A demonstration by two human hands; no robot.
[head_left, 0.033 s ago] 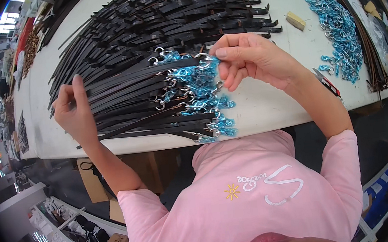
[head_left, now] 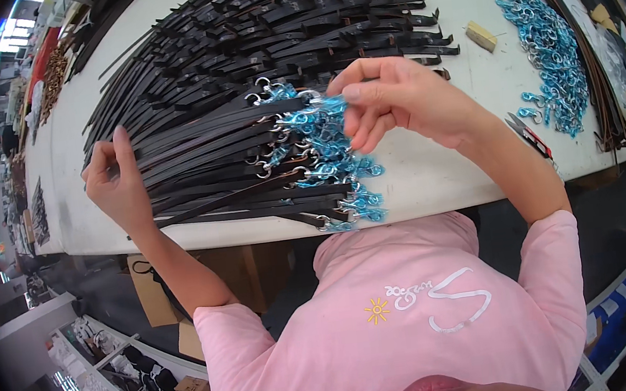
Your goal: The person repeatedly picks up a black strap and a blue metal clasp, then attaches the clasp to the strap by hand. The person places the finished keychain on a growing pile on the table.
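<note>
My right hand (head_left: pixel 407 104) pinches the blue-filmed metal snap hook (head_left: pixel 330 105) at the end of a black strap (head_left: pixel 242 115). That strap stretches left, above the pile, to my left hand (head_left: pixel 118 175), whose fingers are curled closed on its far part; the exact grip is partly hidden. Beneath lie several finished-looking black straps (head_left: pixel 203 181), side by side, with silver rings and blue-wrapped hooks (head_left: pixel 333 166) bunched at their right ends.
Behind spreads a large heap of black straps (head_left: pixel 271 30) with bent ends. To the right on the white table (head_left: pixel 435 181) are a yellowish block (head_left: pixel 480 36), red-handled cutters (head_left: pixel 529 136), a pile of blue-wrapped hooks (head_left: pixel 552 60) and brown straps (head_left: pixel 608 108). Cardboard boxes (head_left: pixel 154 291) stand below.
Both hands have shifted slightly left, carrying the strap and its hook along. The grips look the same.
</note>
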